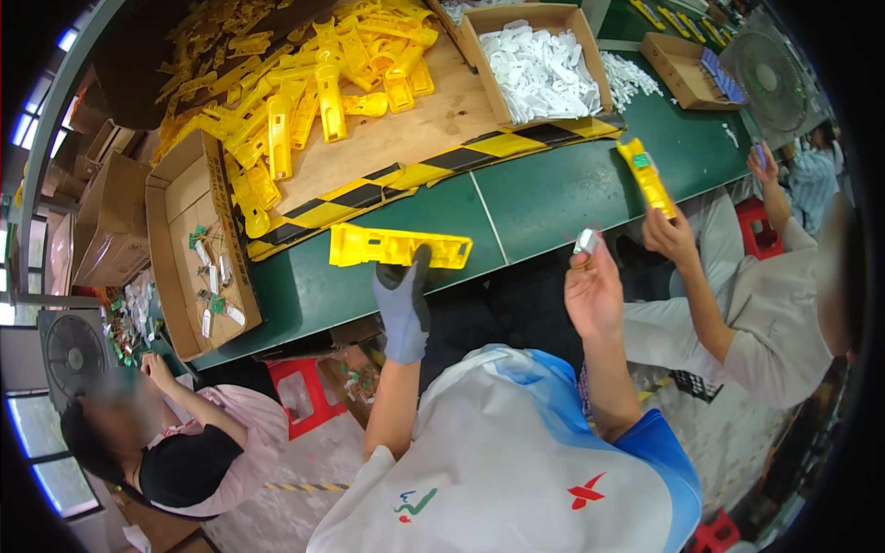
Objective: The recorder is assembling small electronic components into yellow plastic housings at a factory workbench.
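Just off centre toward ten o'clock, grips a yellow shell [392,245] in the gloved left hand [401,302], with thumb over its open face and the other fingers mostly hidden. Holds the shell lengthwise from nine to three, above the green table [544,212]. Near three o'clock, pinches a small white part [586,241] in the bare right hand [595,290], with fingertips drawn narrow around it, well apart from the shell. Faces a heap of yellow shells [328,92] at eleven o'clock, beyond striped tape [461,158], and a carton [478,64] of white pieces [544,74] at one. Has an open box [175,189] with green boards [218,303] at nine. Has nearby a co-worker [770,323] at three, holding a second shell [650,182], and another person [198,433] at eight.
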Motion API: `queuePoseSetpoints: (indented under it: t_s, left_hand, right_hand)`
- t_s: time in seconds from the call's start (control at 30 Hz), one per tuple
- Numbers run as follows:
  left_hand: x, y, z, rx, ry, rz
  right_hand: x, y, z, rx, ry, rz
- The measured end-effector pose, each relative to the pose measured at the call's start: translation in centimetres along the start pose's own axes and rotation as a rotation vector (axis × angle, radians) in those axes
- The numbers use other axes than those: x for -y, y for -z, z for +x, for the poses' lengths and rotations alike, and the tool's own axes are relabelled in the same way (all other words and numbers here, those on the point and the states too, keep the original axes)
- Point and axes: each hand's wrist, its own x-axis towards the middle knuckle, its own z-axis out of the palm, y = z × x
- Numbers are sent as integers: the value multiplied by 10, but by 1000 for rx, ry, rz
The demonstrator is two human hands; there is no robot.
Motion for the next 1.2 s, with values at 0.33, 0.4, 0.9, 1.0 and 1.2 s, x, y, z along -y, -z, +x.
queuePoseSetpoints:
  t_s: [0.33, 0.4, 0.9, 1.0, 1.2]
  left_hand:
    - [2, -24, -32, -2, -365, 247]
    - [8, -15, -28, 58, -528, 486]
    - [-14, -20, -18, 302, 86, -163]
    - [-5, -13, -11, 215, 19, -87]
    - [-14, -19, -4, 51, -188, 144]
  right_hand:
    - [-77, -36, 0, 40, 231, -754]
    - [-84, -39, 0, 23, 290, -816]
    - [-81, -33, 21, 310, -137, -466]
    - [-82, -36, 25, 259, -183, -610]
    - [-65, -29, 11, 158, 379, -1399]
